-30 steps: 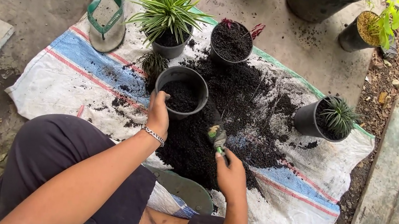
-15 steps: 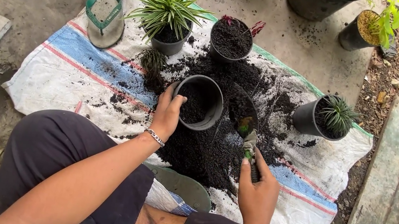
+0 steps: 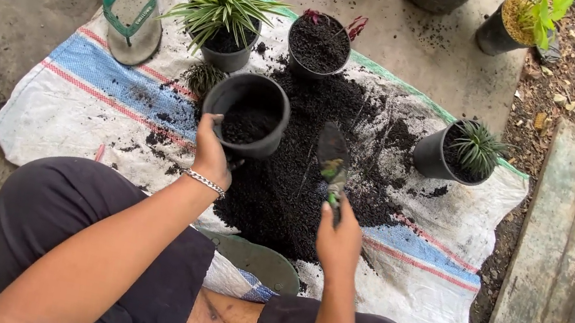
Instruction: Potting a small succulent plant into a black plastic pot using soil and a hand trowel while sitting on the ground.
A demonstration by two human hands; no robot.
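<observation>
the soil heap (image 3: 300,179) is serving as landmark. beyond it, a striped-leaf plant pot (image 3: 223,42) and a soil-filled pot (image 3: 318,44) are blocking the far edge. to its right a small spiky plant pot (image 3: 452,152) is standing, with bare sack (image 3: 435,303) lying open nearer. left of it, the held black pot (image 3: 245,114) is obstructing; striped sack beyond is lying open up to a sandal (image 3: 128,22).

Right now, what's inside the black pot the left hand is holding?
The black pot holds dark soil partway up, with no plant showing. The left hand grips its near rim. What lies beneath the soil surface is covered.
</observation>
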